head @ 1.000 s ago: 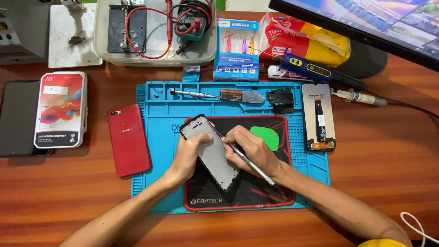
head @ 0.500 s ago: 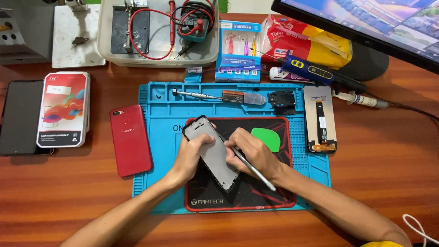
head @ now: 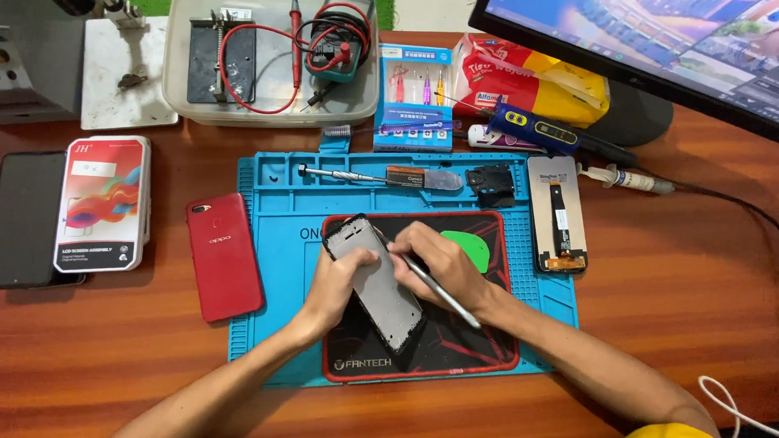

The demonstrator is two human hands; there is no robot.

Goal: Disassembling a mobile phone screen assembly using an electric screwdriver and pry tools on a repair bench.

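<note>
**A:** What's the worktop (head: 681,281) like from where you sit?

**B:** Reddish wood, with a blue mat (head: 276,267) in the middle and a darker pad (head: 480,343) laid on it. My hands are over that pad. Beyond them there's a monitor (head: 654,47) and a clear tub (head: 182,99) of meter leads.

**A:** And the hands themselves?

**B:** My left hand (head: 335,282) is curled round the phone frame (head: 374,283), thumb pressed on its face, holding it tilted on the pad. My right hand (head: 440,264) is pinching a thin metal tool (head: 443,290) like a pen, its tip lost to me where it meets the frame's edge under my fingers.

**A:** How far along would you say I should log it?

**B:** Midway, by my judgement. The frame looks stripped: bare grey inside, no screen in it. The red back cover (head: 224,256) lies well out to the left of my left hand. A screen part with its ribbon (head: 560,216) waits to the right of my right hand, not yet fitted. A screwdriver (head: 356,175) rests just past my fingers. So the opening-up looks done; edge work on the frame is in hand, and fitting and closing remain.
</note>
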